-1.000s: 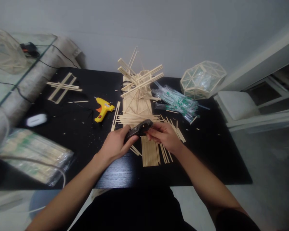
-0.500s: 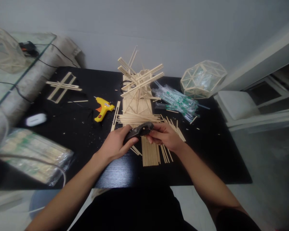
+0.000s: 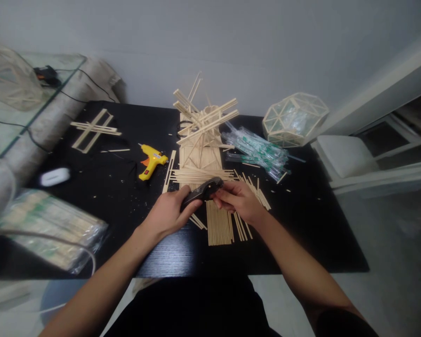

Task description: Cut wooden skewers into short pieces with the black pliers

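Note:
My left hand (image 3: 168, 210) is closed around the rear of a dark hand tool (image 3: 204, 189), which has a curved notch near its front end; its exact kind does not show. At that front end my right hand (image 3: 240, 199) has its fingers pinched together, touching the tool or something small that they hide. Below the hands lies a row of thin wooden sticks (image 3: 219, 227) side by side. Just beyond them is a loose crosswise pile of sticks (image 3: 203, 175). A stick structure (image 3: 199, 152) with crossed blades (image 3: 208, 121) stands behind.
Left of the structure lies a yellow glue gun (image 3: 150, 161), with a stick cross (image 3: 94, 131) farther left. Packed sticks (image 3: 52, 224) and a white case (image 3: 55, 177) sit at the left. Plastic wrappers (image 3: 256, 150) and a faceted stick frame (image 3: 294, 119) are at the right.
The tool's front end is turned slightly, and its notch faces a little differently. Both hands keep nearly the same places; the whole view has shifted slightly.

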### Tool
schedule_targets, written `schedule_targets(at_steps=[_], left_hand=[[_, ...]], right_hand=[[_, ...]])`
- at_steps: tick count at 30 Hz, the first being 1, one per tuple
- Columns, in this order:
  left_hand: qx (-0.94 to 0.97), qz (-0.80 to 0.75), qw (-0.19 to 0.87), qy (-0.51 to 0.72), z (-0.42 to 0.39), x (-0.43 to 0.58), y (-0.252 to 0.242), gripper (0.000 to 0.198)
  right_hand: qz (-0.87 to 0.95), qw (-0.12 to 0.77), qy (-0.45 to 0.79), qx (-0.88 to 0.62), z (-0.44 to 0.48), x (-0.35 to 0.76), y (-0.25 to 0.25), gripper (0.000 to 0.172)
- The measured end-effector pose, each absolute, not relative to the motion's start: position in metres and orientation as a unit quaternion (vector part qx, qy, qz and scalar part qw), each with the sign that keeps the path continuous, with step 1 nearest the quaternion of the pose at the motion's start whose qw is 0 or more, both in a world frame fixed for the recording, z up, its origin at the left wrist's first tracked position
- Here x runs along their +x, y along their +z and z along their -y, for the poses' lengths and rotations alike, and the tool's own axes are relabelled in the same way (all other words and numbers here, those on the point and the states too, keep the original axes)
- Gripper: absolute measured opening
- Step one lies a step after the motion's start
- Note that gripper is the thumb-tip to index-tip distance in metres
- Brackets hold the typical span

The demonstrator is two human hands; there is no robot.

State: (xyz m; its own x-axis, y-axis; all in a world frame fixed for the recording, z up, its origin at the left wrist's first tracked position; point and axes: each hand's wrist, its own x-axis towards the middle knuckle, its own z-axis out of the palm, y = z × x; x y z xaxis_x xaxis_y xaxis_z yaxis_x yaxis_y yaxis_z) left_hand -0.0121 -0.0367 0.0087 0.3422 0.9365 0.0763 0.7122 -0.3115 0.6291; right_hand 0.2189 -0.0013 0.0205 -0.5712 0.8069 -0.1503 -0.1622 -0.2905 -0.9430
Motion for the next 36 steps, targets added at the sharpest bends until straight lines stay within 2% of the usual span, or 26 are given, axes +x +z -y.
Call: schedule_targets(at_steps=[17,22,28,36], left_hand=[[0.764,-0.555,0.260,0.203,0.038,-0.010,0.005,0.033],[0.754,-0.573,0.258,0.191,0.037,-0.009,0.002,0.033],[0.745,-0.587,0.244,0.203,0.035,-0.009,-0.001,0.033],[0.757,-0.567,0.239,0.220,0.037,-0.011,-0.002,0.033]], right_hand=[[0.500,0.339,0.724,-0.334,0.000,0.217,0.017,0.029],[0.546,0.349,0.672,-0.360,0.000,0.215,0.015,0.032],[0.577,0.438,0.563,-0.397,0.007,0.208,0.007,0.026],[0.598,0.427,0.545,-0.405,0.009,0.211,0.014,0.023]])
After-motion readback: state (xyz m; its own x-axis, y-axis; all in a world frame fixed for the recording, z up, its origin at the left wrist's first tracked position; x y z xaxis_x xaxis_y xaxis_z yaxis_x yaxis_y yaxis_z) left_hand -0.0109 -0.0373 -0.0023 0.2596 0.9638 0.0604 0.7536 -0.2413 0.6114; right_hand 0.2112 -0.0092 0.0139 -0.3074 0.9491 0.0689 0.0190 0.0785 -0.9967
